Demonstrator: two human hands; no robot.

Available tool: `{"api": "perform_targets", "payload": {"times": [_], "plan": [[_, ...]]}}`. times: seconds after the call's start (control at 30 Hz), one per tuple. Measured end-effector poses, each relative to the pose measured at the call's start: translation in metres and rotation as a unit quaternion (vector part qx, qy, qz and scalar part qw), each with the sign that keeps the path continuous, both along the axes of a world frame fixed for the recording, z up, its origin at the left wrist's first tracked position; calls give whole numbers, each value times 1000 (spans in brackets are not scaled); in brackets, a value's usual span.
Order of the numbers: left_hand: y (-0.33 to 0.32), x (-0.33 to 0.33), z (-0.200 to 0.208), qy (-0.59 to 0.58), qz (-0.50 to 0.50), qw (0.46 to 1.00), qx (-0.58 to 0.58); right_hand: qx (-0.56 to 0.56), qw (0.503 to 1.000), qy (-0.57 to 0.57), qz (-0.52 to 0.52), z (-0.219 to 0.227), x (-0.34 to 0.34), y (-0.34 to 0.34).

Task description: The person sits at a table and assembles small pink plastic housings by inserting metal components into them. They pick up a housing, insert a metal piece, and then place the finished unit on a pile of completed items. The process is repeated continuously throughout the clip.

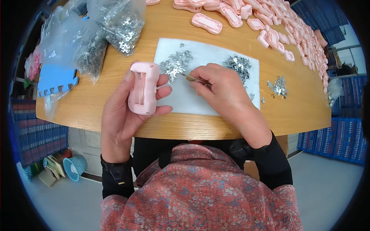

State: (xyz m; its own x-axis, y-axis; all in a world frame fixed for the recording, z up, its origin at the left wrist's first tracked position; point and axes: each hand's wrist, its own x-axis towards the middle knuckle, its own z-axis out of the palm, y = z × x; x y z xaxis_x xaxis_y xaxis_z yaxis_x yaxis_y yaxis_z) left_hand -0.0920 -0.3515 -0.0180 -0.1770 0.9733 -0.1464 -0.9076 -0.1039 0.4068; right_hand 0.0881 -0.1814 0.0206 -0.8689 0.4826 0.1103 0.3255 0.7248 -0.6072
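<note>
The left hand holds a pale pink, waisted plastic casing near the left edge of a white rectangular foam sheet, thumb along 1 side, fingers partly curled behind; its open rectangular compartment faces up. The right hand, thumb and fingers pinched closed, grips slim metal tweezers beside loose silvery metal pieces; whether the tips hold 1 cannot be told.

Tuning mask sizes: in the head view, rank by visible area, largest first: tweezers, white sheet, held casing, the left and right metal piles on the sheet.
1. White sheet
2. Held casing; raised nearer the camera, so likely enlarged
3. Left pile and right pile: too alike to rank
4. Tweezers, partly hidden
</note>
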Motion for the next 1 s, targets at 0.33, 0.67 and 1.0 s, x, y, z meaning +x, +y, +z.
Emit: {"api": "perform_targets", "payload": {"times": [0.33,0.67,1.0], "plan": [[-14,2,4,4,56,997,-58,99,991,-77,41,-8,-38,-9],[-6,15,0,113,57,988,-89,25,998,-34,44,-11,-12,-4],[-2,22,-5,94,65,991,-67,72,995,-50,52,-10,-20,-6]]}}
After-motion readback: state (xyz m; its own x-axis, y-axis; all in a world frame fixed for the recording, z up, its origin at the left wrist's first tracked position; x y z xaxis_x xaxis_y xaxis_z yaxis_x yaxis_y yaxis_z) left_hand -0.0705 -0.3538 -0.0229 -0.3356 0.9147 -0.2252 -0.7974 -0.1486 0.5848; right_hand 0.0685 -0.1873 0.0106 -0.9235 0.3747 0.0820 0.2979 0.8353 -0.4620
